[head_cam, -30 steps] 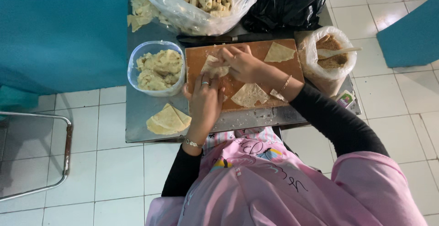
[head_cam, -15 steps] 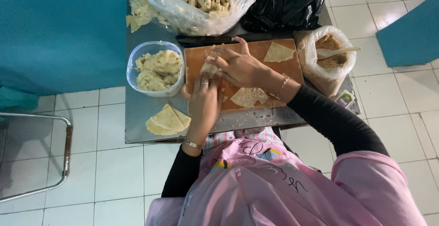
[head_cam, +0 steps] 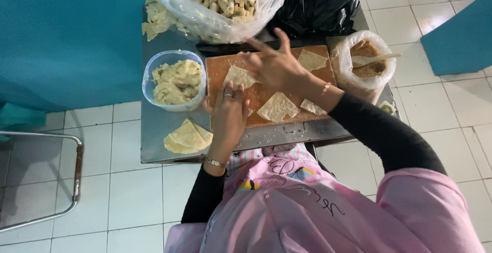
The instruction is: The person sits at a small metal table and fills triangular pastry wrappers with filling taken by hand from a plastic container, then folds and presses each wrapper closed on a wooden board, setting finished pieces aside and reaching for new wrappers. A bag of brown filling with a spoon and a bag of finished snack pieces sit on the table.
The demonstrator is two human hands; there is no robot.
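Observation:
A brown wooden board (head_cam: 266, 94) lies on a small metal table (head_cam: 154, 130). On it are several thin triangular pastry sheets; one sheet (head_cam: 239, 76) sits at the board's left, between my hands. My left hand (head_cam: 229, 113) rests flat on the board's left part, fingers touching that sheet's lower edge. My right hand (head_cam: 274, 64) hovers over the board's upper middle with fingers spread, holding nothing I can see. Another sheet (head_cam: 278, 106) lies near the front edge and one more sheet (head_cam: 311, 60) lies at the upper right.
A clear tub of pale filling (head_cam: 175, 80) stands left of the board, a stack of folded sheets (head_cam: 187, 137) in front of it. A clear bag of rolled pastries (head_cam: 220, 2) and a black bag (head_cam: 318, 7) lie behind. A bagged bowl with a spoon (head_cam: 366, 63) stands right. A metal chair frame (head_cam: 51, 181) stands left.
My right hand has lifted off the sheet and opened, its fingers spread above the board. My left hand has stayed on the board's left part.

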